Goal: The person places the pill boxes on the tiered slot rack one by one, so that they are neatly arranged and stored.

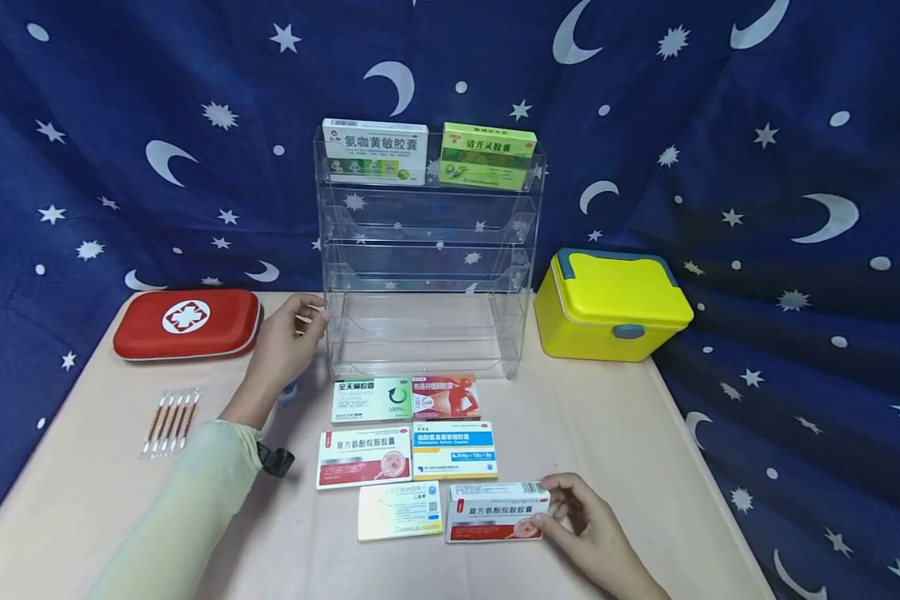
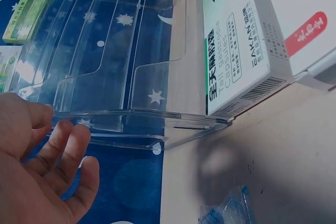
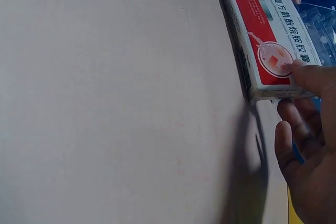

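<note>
A clear tiered acrylic rack (image 1: 427,250) stands at the middle of the table (image 1: 67,500), with a white-green medicine box (image 1: 375,150) and a green one (image 1: 487,156) on its top tier. My left hand (image 1: 311,312) rests with relaxed fingers against the rack's lower left edge; in the left wrist view the left hand (image 2: 47,156) lies beside the rack (image 2: 131,114). My right hand (image 1: 562,508) pinches the right end of a red-and-white medicine box (image 1: 498,512) at the table's front. In the right wrist view the thumb (image 3: 315,77) presses on the box (image 3: 268,40).
Several more medicine boxes lie before the rack, among them a green-white one (image 1: 371,400) and a pale yellow one (image 1: 399,510). A red first-aid case (image 1: 187,323) and packed swabs (image 1: 171,421) lie at the left. A yellow lidded box (image 1: 611,304) stands at the right.
</note>
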### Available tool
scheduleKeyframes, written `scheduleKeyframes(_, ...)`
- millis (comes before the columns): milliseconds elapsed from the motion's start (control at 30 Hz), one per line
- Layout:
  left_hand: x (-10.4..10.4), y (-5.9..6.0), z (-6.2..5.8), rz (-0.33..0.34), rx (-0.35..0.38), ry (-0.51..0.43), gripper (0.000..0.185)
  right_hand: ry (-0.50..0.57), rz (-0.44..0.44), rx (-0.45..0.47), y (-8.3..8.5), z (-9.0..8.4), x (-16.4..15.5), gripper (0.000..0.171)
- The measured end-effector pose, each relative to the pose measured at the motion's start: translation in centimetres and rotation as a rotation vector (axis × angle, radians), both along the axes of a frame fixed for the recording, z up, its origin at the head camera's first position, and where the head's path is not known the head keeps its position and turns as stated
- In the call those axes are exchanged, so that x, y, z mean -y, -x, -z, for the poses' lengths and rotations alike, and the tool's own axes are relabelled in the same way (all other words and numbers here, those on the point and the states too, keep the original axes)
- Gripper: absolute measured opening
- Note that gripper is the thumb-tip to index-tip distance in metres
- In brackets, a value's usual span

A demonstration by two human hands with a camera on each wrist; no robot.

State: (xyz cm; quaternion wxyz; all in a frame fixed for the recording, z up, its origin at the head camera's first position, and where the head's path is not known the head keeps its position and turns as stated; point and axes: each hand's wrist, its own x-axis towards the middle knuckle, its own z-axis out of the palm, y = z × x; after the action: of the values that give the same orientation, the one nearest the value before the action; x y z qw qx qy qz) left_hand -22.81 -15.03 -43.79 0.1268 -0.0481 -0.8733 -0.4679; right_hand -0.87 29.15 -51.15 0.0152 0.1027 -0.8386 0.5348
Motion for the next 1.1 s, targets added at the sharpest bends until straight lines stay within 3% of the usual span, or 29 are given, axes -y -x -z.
scheduleKeyframes(233,0.0,-0.1,-0.1,0.0,0.015,-0.006,0.027,-0.038,-0.054,-0.051,0.4,-0.3,-0.4,0.04)
scheduleKeyframes(400,0.0,-0.1,0.0,0.004,0.017,-0.007,0.027,0.018,-0.107,-0.087,2.6,-2.4,0.1,0.04)
scheduleKeyframes(533,0.1,0.0,0.0,0.001,0.01,-0.005,0.027,0.092,-0.136,-0.128,6.2,-4.9,1.1,0.042)
scheduleKeyframes(733,0.1,0.1,0.2,0.015,0.024,-0.015,0.028,0.062,-0.088,-0.231,13.4,-9.4,3.4,0.042)
scheduleKeyframes(1100,0.2,0.1,0.2,0.006,0.032,-0.001,0.027,0.067,-0.103,-0.479,24.3,-19.7,11.0,0.034)
